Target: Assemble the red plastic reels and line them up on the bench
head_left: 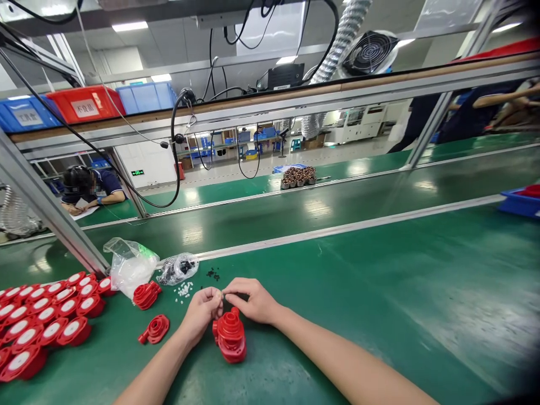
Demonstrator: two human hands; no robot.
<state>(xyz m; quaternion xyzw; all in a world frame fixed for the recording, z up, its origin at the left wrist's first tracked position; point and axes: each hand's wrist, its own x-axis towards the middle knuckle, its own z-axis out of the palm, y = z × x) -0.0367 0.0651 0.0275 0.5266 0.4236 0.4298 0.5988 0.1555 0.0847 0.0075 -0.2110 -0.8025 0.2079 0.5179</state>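
Observation:
My left hand (205, 311) and my right hand (252, 301) meet fingertip to fingertip above the green bench. Both are closed in a pinch, and whatever sits between the fingertips is too small to make out. Just below them a red plastic housing (231, 334) with a stepped round top stands upright on the bench. Beyond my fingers lie small white pieces (184, 289) and small black pieces (214, 274) in loose scatters. Left of my left hand, a red part with a side spout (155, 329) and another red part (146, 295) rest on the bench.
Rows of red parts with white discs (41, 304) cover the left side. A clear bag (131, 264) and a bag of black pieces (178, 268) lie behind. Metal posts carry a shelf with bins (86, 105). A blue tray (521, 202) sits far right; a person (95, 188) works across.

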